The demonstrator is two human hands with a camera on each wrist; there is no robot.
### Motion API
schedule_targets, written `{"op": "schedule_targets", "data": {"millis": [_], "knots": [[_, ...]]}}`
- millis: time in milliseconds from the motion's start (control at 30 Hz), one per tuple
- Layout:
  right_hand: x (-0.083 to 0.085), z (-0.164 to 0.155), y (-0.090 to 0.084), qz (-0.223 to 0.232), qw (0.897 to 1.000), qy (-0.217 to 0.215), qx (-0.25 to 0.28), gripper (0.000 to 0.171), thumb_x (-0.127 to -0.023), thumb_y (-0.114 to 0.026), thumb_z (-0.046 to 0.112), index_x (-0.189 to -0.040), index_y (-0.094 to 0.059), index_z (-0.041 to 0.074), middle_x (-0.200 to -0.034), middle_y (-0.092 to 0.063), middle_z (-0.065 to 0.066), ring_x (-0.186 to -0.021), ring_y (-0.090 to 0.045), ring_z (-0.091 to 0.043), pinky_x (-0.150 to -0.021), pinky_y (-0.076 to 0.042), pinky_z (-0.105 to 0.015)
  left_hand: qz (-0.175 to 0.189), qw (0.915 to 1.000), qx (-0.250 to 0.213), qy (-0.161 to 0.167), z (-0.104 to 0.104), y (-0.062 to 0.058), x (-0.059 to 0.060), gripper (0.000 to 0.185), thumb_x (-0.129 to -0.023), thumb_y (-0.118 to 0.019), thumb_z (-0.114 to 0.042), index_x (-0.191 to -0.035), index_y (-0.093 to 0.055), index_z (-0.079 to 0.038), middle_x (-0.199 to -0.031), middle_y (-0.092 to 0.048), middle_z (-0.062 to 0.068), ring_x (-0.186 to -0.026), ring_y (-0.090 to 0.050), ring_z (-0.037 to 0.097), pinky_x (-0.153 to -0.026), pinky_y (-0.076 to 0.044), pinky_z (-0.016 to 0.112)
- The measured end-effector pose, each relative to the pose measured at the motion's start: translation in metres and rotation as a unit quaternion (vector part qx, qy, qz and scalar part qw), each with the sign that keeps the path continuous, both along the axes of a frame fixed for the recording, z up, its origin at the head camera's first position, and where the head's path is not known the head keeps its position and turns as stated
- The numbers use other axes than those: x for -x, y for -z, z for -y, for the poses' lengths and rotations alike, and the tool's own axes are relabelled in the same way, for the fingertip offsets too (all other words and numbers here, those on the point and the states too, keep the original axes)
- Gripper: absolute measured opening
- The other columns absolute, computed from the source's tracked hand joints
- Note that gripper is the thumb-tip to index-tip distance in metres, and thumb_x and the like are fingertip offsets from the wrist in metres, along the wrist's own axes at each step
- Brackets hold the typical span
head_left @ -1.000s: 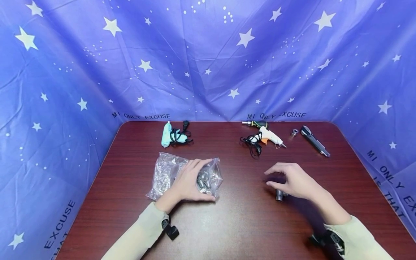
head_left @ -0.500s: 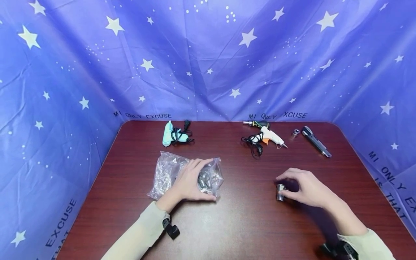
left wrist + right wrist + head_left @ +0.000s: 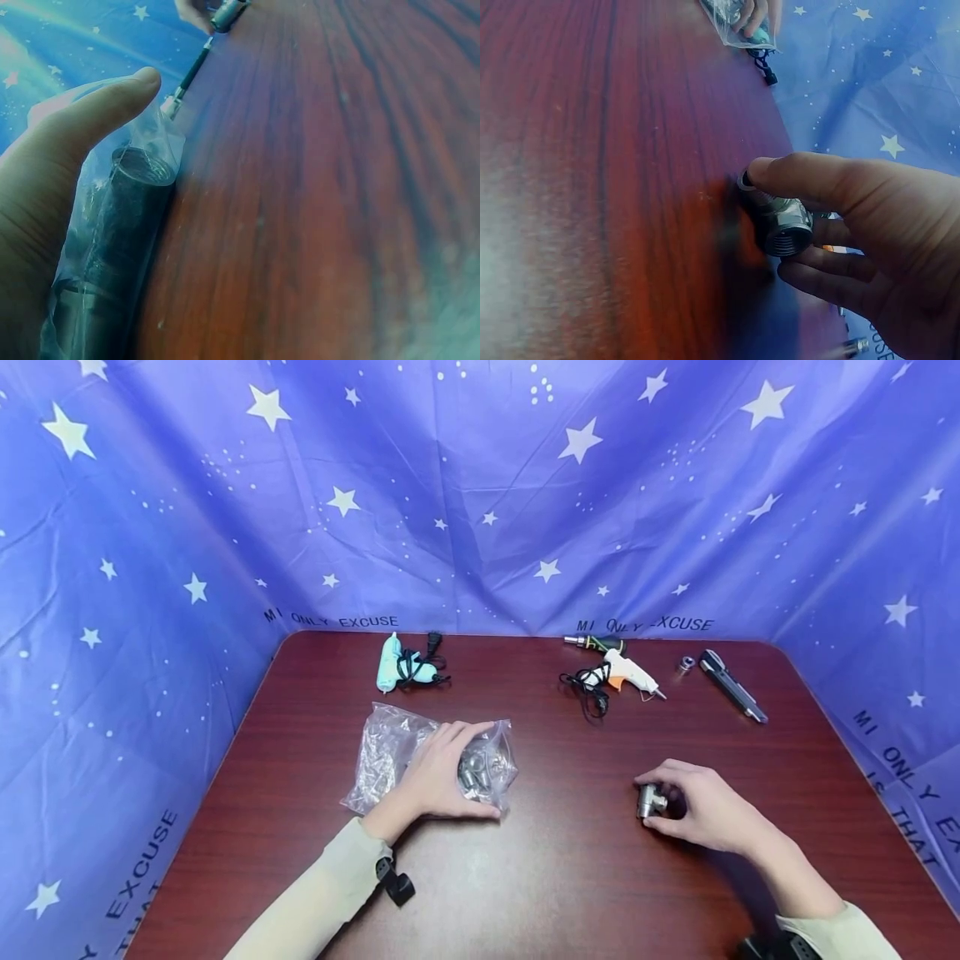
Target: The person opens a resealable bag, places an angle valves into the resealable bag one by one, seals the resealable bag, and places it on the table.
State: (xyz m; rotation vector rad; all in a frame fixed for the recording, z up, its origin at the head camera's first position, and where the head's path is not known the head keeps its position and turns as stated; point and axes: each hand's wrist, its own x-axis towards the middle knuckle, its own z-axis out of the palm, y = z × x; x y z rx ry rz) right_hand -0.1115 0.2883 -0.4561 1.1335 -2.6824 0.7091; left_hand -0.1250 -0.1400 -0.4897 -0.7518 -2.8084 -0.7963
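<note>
Right now your right hand (image 3: 705, 814) curls around a small metal pipe fitting (image 3: 649, 801), thumb on top and fingers beneath, holding it just above or on the table (image 3: 570, 877) toward the right front part, well in from the edges. The wrist view shows a threaded opening (image 3: 789, 238) on the fitting, so it is rigid, probably heavy for its size, and smooth enough to slip; the side branch or the threads give your fingers the surest purchase.

Your left hand (image 3: 438, 777) rests with relaxed, fairly straight fingers on a clear plastic bag (image 3: 390, 758) left of centre, pressing it flat. More metal fittings (image 3: 474, 772) sit inside; the film looks thin, soft and crinkly, and would likely sag under that weight.

Along the far edge lie a mint-green glue gun (image 3: 397, 664) with a black cord, a white glue gun (image 3: 626, 673) beside a green-handled screwdriver (image 3: 596, 644), a small metal ring (image 3: 683, 666) and a dark folding tool (image 3: 731, 686) near the far right corner.

Dark red wood grain covers the table. Blue cloth printed with white stars (image 3: 480, 485) hangs around three sides.
</note>
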Motion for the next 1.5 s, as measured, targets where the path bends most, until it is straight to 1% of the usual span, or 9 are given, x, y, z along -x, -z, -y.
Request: {"op": "schedule_targets", "data": {"millis": [67, 300, 367, 500, 600, 833, 1000, 1267, 1500], "knots": [[0.003, 0.002, -0.001, -0.003, 1.0, -0.005, -0.003, 0.052, -0.068, -0.097, 0.013, -0.115, -0.077, 0.014, -0.095, -0.067, 0.014, -0.08, -0.055, 0.002, -0.069, -0.043, -0.012, -0.002, 1.0, 0.001, 0.0, 0.0, -0.001, 0.0, 0.133, -0.05, -0.09, -0.082, -0.162, -0.043, -0.03, -0.136, -0.062, -0.005, -0.119, -0.059, 0.017, -0.103, -0.054, 0.042], [0.018, 0.018, -0.01, -0.02, 1.0, -0.009, -0.013, 0.052, -0.07, -0.096, 0.016, -0.119, -0.076, 0.011, -0.104, -0.074, 0.01, -0.091, -0.067, -0.005, -0.085, -0.049, -0.013, -0.009, 1.0, -0.004, 0.001, -0.002, 0.002, 0.0, 0.133, -0.048, -0.091, -0.083, -0.161, -0.045, -0.028, -0.134, -0.063, -0.005, -0.115, -0.059, 0.016, -0.098, -0.055, 0.04], [0.023, 0.025, -0.013, -0.022, 1.0, -0.006, -0.017, 0.053, -0.071, -0.096, 0.017, -0.119, -0.077, 0.01, -0.106, -0.076, 0.008, -0.094, -0.07, -0.007, -0.086, -0.053, -0.018, -0.011, 0.9999, -0.003, 0.001, -0.003, 0.002, 0.0, 0.133, -0.048, -0.09, -0.083, -0.161, -0.045, -0.028, -0.134, -0.063, -0.006, -0.114, -0.059, 0.015, -0.098, -0.055, 0.04], [0.032, 0.041, -0.019, -0.022, 0.999, -0.009, -0.023, 0.052, -0.072, -0.095, 0.018, -0.12, -0.077, 0.009, -0.109, -0.079, 0.004, -0.098, -0.074, -0.012, -0.085, -0.061, -0.035, -0.015, 0.9999, -0.005, -0.001, -0.002, 0.002, -0.001, 0.133, -0.048, -0.09, -0.083, -0.16, -0.046, -0.028, -0.134, -0.063, -0.006, -0.115, -0.06, 0.016, -0.098, -0.055, 0.041], [0.04, 0.056, -0.023, -0.019, 0.999, -0.025, -0.022, 0.051, -0.074, -0.095, 0.019, -0.121, -0.077, 0.008, -0.111, -0.08, 0.002, -0.1, -0.075, -0.014, -0.086, -0.063, -0.04, -0.013, 0.9999, -0.006, -0.003, -0.001, 0.003, -0.002, 0.134, -0.048, -0.091, -0.082, -0.161, -0.046, -0.026, -0.134, -0.063, -0.005, -0.116, -0.06, 0.016, -0.099, -0.055, 0.042], [0.054, 0.095, -0.03, -0.004, 0.997, -0.07, -0.014, 0.051, -0.078, -0.093, 0.025, -0.123, -0.077, 0.007, -0.115, -0.079, 0.001, -0.104, -0.075, -0.014, -0.09, -0.063, -0.039, -0.007, 0.9999, 0.006, -0.007, 0.002, 0.004, -0.004, 0.134, -0.048, -0.09, -0.084, -0.162, -0.043, -0.03, -0.135, -0.062, -0.006, -0.116, -0.059, 0.015, -0.099, -0.055, 0.041], [0.061, 0.126, -0.031, 0.009, 0.995, -0.098, -0.004, 0.05, -0.081, -0.091, 0.027, -0.124, -0.076, 0.007, -0.116, -0.079, 0.0, -0.107, -0.075, -0.016, -0.093, -0.062, -0.04, -0.015, 0.9999, -0.002, -0.007, 0.003, 0.003, -0.002, 0.134, -0.048, -0.091, -0.082, -0.161, -0.045, -0.027, -0.135, -0.063, -0.004, -0.116, -0.06, 0.017, -0.099, -0.055, 0.043], [0.063, 0.161, -0.018, 0.037, 0.991, -0.127, 0.009, 0.045, -0.085, -0.088, 0.025, -0.125, -0.075, 0.009, -0.118, -0.079, -0.002, -0.11, -0.075, -0.018, -0.097, -0.062, -0.04, -0.003, 1.0, -0.003, -0.005, 0.001, 0.002, 0.0, 0.134, -0.049, -0.091, -0.081, -0.161, -0.044, -0.027, -0.138, -0.062, -0.004, -0.12, -0.06, 0.018, -0.103, -0.054, 0.045], [0.06, 0.177, -0.011, 0.055, 0.99, -0.127, 0.001, 0.042, -0.085, -0.087, 0.025, -0.123, -0.075, 0.01, -0.12, -0.079, -0.003, -0.112, -0.074, -0.019, -0.099, -0.061, -0.039, -0.004, 1.0, 0.002, -0.005, 0.001, 0.003, 0.002, 0.131, -0.051, -0.09, -0.082, -0.161, -0.042, -0.031, -0.139, -0.06, -0.006, -0.12, -0.059, 0.016, -0.102, -0.054, 0.043]]}}
